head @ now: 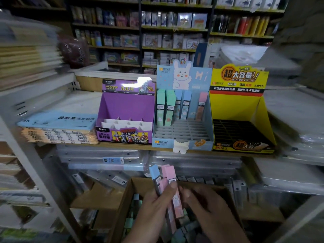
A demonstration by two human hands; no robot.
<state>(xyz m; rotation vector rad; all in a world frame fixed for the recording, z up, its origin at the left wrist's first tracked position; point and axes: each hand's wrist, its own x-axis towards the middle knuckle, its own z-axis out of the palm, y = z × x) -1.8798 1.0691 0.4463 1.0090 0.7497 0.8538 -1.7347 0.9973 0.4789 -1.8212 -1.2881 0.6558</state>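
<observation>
My left hand (154, 207) grips a small bundle of slim lead-refill cases (168, 178), pink ones and one blue, held upright over an open cardboard box (122, 204). More pastel cases lie inside that box. My right hand (206, 204) sits just right of the bundle, its fingertips touching the pink cases. On the shelf above stands a light-blue bunny display box (182, 134) with green, blue and pink cases standing in its back rows and bare slots in front.
A purple display box (126, 109) stands left of the bunny box, a yellow one (242, 106) with a black grid to its right. Stacked notebooks (59, 130) lie at shelf left. Clear plastic folders fill the shelf below; stocked shelves line the back.
</observation>
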